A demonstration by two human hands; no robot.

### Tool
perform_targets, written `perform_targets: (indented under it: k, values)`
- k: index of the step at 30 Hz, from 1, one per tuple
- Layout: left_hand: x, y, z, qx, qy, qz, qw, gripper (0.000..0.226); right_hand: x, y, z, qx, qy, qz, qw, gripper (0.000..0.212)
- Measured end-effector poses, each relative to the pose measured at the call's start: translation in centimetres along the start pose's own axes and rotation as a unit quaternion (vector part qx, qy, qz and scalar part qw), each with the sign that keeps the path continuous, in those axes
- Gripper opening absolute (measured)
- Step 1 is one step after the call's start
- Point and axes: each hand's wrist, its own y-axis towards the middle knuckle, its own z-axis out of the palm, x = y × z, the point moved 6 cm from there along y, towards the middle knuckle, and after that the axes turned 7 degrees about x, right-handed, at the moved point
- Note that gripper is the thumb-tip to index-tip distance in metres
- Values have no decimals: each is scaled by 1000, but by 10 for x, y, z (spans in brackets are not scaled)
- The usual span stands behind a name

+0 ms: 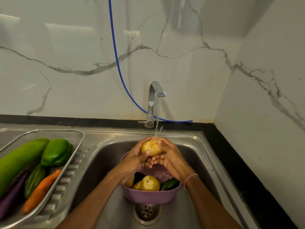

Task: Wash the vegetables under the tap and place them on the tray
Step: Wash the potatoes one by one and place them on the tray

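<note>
A yellow potato point(152, 147) is under the running water of the chrome tap point(154, 96). My left hand point(137, 158) grips it from the left and below, and my right hand point(168, 156) cups it from the right. Below the hands, a purple colander point(148, 196) stands in the sink point(102, 162) with more potatoes point(149, 183) and a dark green cucumber point(170, 184). On the left, a wire mesh tray point(72, 134) holds a long green gourd point(19, 161), a green pepper point(57, 152), a carrot point(41, 190), a purple aubergine point(11, 194) and a ridged green vegetable point(33, 179).
The sink drain point(146, 210) lies just in front of the colander. A blue hose point(118, 66) hangs down the marble wall behind the tap. A black counter edge point(239, 171) runs along the right of the sink, beside a side wall.
</note>
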Motion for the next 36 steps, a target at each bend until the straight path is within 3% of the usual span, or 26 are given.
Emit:
perform_targets:
  k: [4,9,12,17,19,26,32,36]
  values:
    - [1,-1,1,-47,120,2,992,39,-4,3,4,-57,-133,-16,989,17]
    - [-2,-1,-1,-66,212,20,975,42,-6,4,5,-86,-156,-11,984,29]
    - [2,3,-5,-80,187,15,979,34,-8,3,5,-33,-65,13,997,35]
    - [13,5,-20,-129,3,-42,991,35,-7,-2,13,76,62,36,995,36]
    - [14,5,-22,-122,-10,-37,992,39,-7,0,16,73,32,33,996,40]
    - [13,7,-5,-56,-19,-47,997,28,-9,2,10,-59,-64,-5,996,34]
    - [15,8,-12,-88,-80,-39,992,31,-10,3,11,32,89,33,995,32]
    - [16,6,-12,-92,-55,-51,993,42,-15,7,10,13,20,17,1000,36]
